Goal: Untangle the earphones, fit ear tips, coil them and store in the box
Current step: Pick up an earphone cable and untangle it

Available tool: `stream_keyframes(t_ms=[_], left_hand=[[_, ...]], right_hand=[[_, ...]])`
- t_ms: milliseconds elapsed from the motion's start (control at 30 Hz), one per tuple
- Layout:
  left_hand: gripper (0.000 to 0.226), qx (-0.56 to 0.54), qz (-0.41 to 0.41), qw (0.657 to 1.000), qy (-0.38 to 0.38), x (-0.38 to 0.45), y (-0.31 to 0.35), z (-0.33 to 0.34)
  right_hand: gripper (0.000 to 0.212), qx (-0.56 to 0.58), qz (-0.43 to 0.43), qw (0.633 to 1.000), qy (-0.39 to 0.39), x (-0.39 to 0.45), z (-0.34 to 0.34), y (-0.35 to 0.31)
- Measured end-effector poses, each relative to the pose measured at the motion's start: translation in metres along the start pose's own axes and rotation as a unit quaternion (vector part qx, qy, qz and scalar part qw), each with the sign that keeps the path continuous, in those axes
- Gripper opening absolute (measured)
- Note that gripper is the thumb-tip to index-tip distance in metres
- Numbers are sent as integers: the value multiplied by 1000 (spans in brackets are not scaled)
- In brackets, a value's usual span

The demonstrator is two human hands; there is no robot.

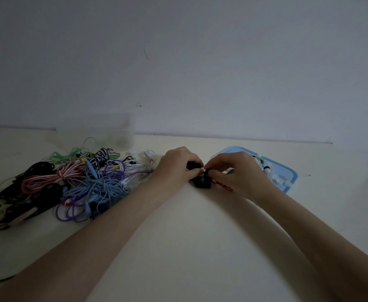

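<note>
Mostly unfinished, by the look: large tangled pile (pixel 69 184) of earphones on the bench (pixel 189 236), clear box (pixel 104 129) behind seemingly empty. At centre, black earphones (pixel 200 182) gripped by left hand (pixel 176 168), pinched by right hand (pixel 237 173); ear tips (pixel 272 173) waiting on blue lid (pixel 293 173).

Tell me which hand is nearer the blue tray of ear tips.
Right. The right hand lies over the near-left edge of the blue tray, pinching the black earphones. The left hand grips them farther left, apart from the tray.

Black earphones (pixel 201 183) — light-blue lid (pixel 291 174)
</note>
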State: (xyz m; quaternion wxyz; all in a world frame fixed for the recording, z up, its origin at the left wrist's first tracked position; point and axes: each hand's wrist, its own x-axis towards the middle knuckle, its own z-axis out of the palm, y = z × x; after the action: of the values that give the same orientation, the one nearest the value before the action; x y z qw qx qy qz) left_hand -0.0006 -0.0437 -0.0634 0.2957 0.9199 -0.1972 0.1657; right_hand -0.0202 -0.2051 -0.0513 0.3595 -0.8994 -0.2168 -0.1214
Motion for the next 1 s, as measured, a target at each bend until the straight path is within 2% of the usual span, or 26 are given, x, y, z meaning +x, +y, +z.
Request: stream_keyframes(t_ms=[100,267,467,633,767,1000], left_hand=[[18,-31,-21,999,-5,0,-4,-1],[23,-66,-19,997,-32,0,-4,-2],[25,-69,-21,997,-41,-1,-5,-2],[25,-76,-26,996,-40,-1,-5,0],[24,-68,-26,997,-36,0,-6,0],[23,-62,-27,997,-25,-2,-4,1]], right_hand=[[16,-10,-16,1000,-13,0,1,0],[14,-9,-34,999,11,-1,2,1],[19,-41,-83,996,-9,-1,3,1],[19,-24,-73,997,3,-2,1,2],[17,-63,-127,990,18,0,6,4],[17,-110,-172,978,-40,2,1,3]])
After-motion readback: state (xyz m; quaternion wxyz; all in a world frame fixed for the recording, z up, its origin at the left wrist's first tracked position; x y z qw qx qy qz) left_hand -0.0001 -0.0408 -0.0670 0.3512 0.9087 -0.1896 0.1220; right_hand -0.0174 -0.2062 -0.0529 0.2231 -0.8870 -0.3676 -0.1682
